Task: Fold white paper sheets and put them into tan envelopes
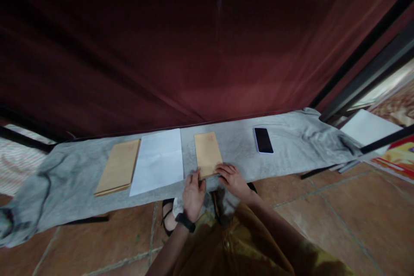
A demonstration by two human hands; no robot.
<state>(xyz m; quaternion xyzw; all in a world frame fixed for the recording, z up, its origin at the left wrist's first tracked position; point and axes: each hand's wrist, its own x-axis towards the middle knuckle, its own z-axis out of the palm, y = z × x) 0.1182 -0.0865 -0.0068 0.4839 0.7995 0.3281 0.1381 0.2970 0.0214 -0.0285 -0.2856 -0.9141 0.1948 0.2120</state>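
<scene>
A brown envelope point(207, 153) lies lengthwise on a grey cloth point(284, 151) that covers a narrow table. My left hand point(193, 194), with a black band at the wrist, rests against the envelope's near left corner, fingers bent. My right hand point(232, 177) lies on the near right corner, its fingers pressed on the envelope's edge. To the left lie a white sheet of paper point(159, 159) and a small stack of brown envelopes point(119, 166).
A black phone point(263, 140) lies face up on the cloth to the right. A dark red curtain point(181, 51) hangs right behind the table. Below is a brown tiled floor point(323, 211). White and coloured boards point(371, 129) lean at the far right.
</scene>
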